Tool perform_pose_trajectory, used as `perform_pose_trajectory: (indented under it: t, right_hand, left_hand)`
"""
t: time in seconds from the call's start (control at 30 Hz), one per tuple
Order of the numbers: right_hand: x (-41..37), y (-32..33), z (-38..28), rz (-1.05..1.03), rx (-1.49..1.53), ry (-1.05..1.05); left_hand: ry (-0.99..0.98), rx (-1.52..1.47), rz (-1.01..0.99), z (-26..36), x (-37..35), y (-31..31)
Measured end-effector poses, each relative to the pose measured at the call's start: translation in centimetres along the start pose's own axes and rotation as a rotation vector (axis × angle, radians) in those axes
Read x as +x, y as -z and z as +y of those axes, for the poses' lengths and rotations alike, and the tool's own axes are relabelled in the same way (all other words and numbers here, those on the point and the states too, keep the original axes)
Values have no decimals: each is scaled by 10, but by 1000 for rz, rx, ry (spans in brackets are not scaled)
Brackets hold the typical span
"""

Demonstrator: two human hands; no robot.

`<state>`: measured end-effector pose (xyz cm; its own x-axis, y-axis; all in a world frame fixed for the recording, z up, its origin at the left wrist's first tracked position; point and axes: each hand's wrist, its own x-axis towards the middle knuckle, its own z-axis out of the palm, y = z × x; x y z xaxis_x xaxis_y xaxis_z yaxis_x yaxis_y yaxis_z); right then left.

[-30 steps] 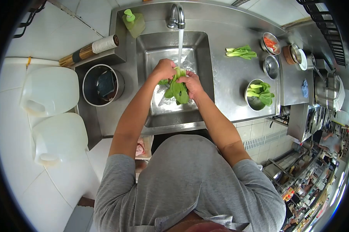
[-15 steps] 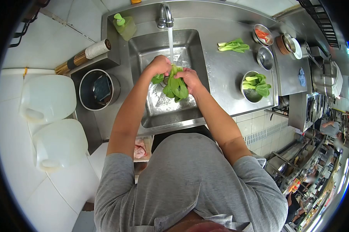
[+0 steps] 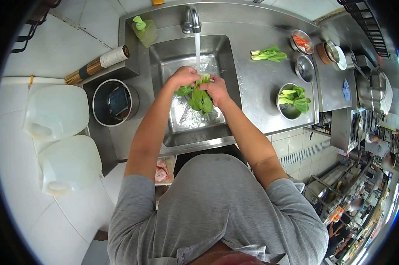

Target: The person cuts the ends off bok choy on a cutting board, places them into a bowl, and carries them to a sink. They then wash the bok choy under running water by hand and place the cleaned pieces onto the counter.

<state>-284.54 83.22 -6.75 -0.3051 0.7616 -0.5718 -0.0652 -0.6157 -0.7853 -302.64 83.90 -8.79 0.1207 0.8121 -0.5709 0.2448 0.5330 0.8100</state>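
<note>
Water runs from the faucet [image 3: 193, 21] onto a head of bok choy [image 3: 201, 100] that I hold over the metal sink [image 3: 160, 66]. My left hand [image 3: 183, 78] is closed on its left side near the stem end. On the other side my right hand [image 3: 216, 89] grips the pale stems with thumb and fingers. Green leaves hang down between the hands, and one leaf sticks out to the left. The fingertips partly cover the stems.
On the right counter are loose bok choy [image 3: 269, 54], a bowl of bok choy [image 3: 295, 100], a steel bowl [image 3: 304, 68] and a bowl with red pieces [image 3: 302, 42]. To the left stand a soap bottle [image 3: 146, 33], a steel pot [image 3: 115, 103] and white jugs [image 3: 56, 110].
Both hands have drawn closer together at the stem end of the bok choy. The leaves hang slightly differently. The whole view has shifted a little.
</note>
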Motion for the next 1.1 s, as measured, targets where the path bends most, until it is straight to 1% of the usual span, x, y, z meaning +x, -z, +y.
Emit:
perform_pose_trajectory:
  t: [0.03,0.1,0.13,0.23,0.3,0.43,0.5,0.6,0.63,0.7,0.8,0.83,0.9,0.93,1.0,1.1]
  right_hand:
    - [-1,-2,-1,25,-37,39]
    - [-2,-5,0,-1,-21,52]
    - [-2,-6,0,-12,-12,58]
    - [-3,-6,1,-28,114,-45]
    - [-1,-5,3,-25,93,-45]
    - [2,-4,3,11,125,-63]
    - [1,-7,1,11,100,-25]
    - [7,-4,3,-1,28,-14]
    - [10,-2,6,-7,-2,-18]
    - [13,2,8,-4,92,-19]
    - [14,2,6,-41,147,-29]
    - [13,0,5,-58,151,-34]
    - [8,-5,0,-18,152,-62]
    - [5,-9,-3,1,151,-76]
    - [12,-9,1,-40,103,-73]
    - [11,-15,1,-77,85,-43]
  left_hand:
    - [-21,-9,10,-4,-1,-1]
    - [-58,-27,26,-12,-4,-1]
    - [-46,-74,3,-14,-5,2]
    - [-21,-184,-55,-16,-6,10]
    - [-15,-208,-82,-16,-7,15]
    - [-16,-245,-20,-16,-6,12]
    - [-12,-241,22,-16,-3,11]
    - [-12,-259,34,-17,1,10]
    - [9,-267,11,-17,3,11]
    - [47,-284,-32,-16,5,17]
    - [73,-437,11,-14,-3,17]
    - [90,-489,-6,-12,-7,16]
    - [121,-593,-41,-9,-12,16]
    - [109,-640,-23,-12,-12,16]
    - [86,-732,13,-20,-12,15]
    - [-1,-618,48,-31,-11,6]
